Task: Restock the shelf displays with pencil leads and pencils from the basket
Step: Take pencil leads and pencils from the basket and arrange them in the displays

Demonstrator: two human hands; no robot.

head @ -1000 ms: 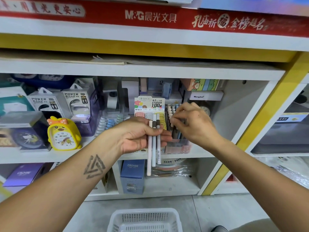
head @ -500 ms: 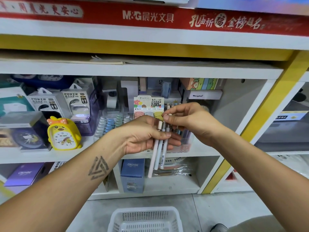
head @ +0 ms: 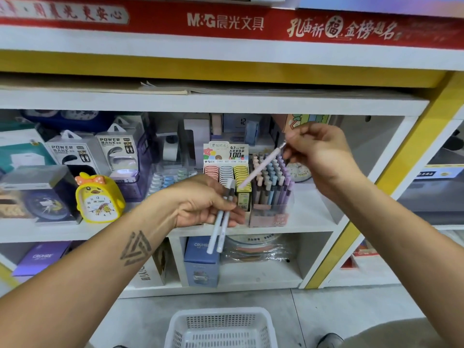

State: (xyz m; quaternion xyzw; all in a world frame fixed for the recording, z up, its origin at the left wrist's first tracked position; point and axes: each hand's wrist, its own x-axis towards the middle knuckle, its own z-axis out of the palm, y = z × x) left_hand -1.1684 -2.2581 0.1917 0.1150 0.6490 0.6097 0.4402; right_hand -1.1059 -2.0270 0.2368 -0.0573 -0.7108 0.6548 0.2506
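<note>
White shelving under a red shop banner (head: 226,21) fills the head view, the only one I have, with a middle shelf (head: 308,214) that carries boxed power banks (head: 118,151) and a yellow duck-shaped alarm clock (head: 99,199).

At the centre of that shelf stands a tiered display box of pencil leads in pink, grey and yellow rows (head: 226,172). Touching its right side is a clear display holder packed with upright pastel mechanical pencils (head: 272,189).

My left hand (head: 200,202) is curled round two pale blue-white mechanical pencils with dark grips (head: 221,222), which hang tilted, their lower ends pointing down and to the left. It sits in front of the lead box.

My right hand (head: 324,156) pinches the metal tip end of a single pale pink mechanical pencil (head: 261,168). Its long axis runs diagonally, from the fingertips at upper right down to the free end at lower left, crossing in front of the holder's back rows.

The holder lies just below and left of the right hand, which is the nearer one. I judge that the pink pencil must be swung upright before it can drop into a slot.

On the floor below, near my feet, sits the white perforated plastic basket (head: 218,327); the part in view looks empty.
</note>
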